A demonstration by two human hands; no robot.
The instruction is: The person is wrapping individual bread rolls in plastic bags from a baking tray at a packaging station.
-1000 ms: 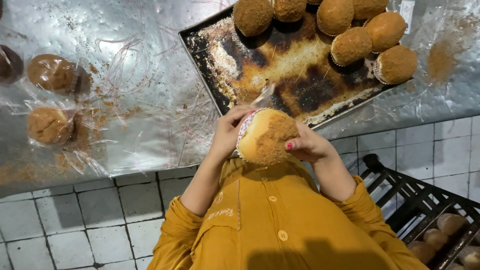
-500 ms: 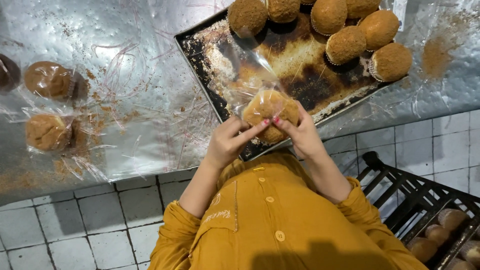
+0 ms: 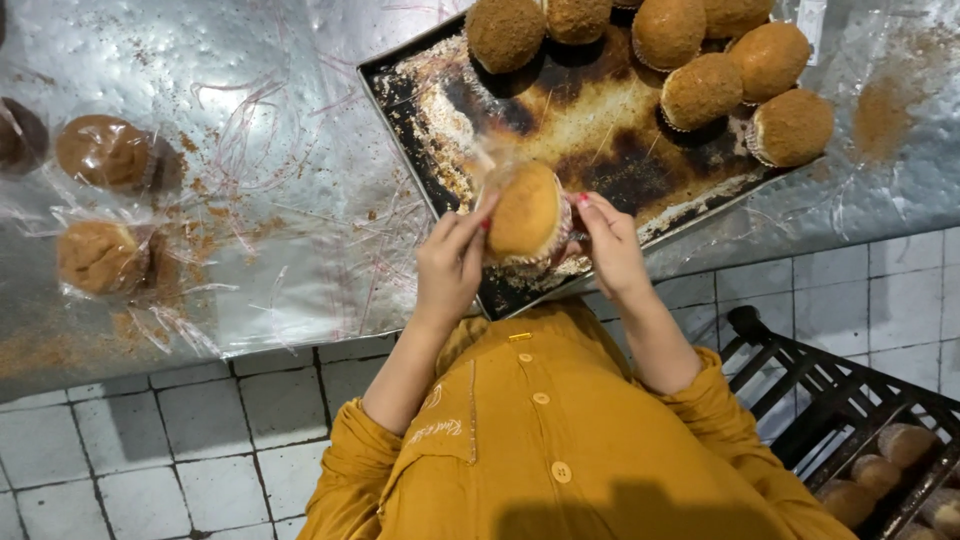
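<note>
steel counter: l hand & r hand hold bun

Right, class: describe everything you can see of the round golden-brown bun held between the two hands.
The round golden-brown bun has a smooth domed top and sits in a pale pleated paper cup, with thin clear plastic film around it that bunches above its upper left. It is tilted, dome facing the camera, held above the near edge of the dark, crumb-strewn baking tray. The left hand pinches its left side and the right hand its right, fingers on the wrapper's edge.
</note>
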